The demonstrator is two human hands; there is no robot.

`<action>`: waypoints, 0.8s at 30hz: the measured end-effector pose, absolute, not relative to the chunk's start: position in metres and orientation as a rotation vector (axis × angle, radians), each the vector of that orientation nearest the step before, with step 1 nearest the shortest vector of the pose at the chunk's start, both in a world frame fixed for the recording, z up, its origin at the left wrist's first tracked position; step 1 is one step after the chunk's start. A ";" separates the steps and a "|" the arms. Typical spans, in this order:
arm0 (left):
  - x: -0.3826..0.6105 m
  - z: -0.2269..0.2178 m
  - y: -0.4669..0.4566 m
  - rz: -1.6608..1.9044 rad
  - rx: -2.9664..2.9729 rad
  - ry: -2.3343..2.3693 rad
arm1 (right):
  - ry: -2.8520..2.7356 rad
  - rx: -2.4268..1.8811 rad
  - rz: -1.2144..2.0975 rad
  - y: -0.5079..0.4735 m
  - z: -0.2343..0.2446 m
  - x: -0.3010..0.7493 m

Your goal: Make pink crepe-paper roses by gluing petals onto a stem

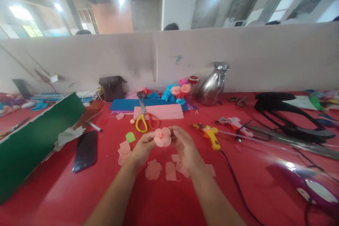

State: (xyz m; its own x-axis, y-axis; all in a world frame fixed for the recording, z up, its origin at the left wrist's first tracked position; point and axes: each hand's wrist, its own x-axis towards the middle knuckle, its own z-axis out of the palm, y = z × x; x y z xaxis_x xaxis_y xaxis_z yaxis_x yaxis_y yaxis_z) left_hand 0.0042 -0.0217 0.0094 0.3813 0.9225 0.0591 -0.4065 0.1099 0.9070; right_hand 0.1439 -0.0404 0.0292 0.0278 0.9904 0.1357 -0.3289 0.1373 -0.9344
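A pink paper flower with rounded, overlapping petals is held up over the table, its face turned toward me. My left hand pinches it from the left side. On the other side my right hand has its curled fingers at the petals' right edge; the fingertips are partly hidden behind the flower. Beneath the hands lie a round-edged pink paper piece and an arched pink petal. More pink petals and a green petal lie beside my left hand.
Scissors lie ahead on folded pink paper. A yellow glue gun and a pink one are at right with cords. A phone and green board are left. Behind stand a metal jug and paper flowers.
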 end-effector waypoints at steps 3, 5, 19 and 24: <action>0.005 0.009 -0.021 1.052 1.029 0.643 | -1.045 -0.910 1.209 -0.044 0.031 0.143; 0.004 0.008 -0.021 1.037 1.031 0.643 | -1.044 -0.911 1.213 -0.045 0.033 0.142; -0.004 0.011 -0.020 1.010 1.270 0.643 | -1.025 -0.865 1.310 -0.050 0.042 0.142; -0.004 0.014 -0.020 0.992 1.352 0.632 | -1.009 -0.855 1.319 -0.050 0.044 0.142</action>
State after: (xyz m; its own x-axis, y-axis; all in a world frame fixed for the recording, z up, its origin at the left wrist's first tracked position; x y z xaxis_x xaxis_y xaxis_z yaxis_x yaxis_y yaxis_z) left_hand -0.0040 -0.0203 0.0139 0.4747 0.8645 0.1648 -0.2151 -0.0676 0.9742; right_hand 0.1418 -0.0505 0.0436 -0.0221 0.9949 0.0987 -0.3556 0.0844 -0.9308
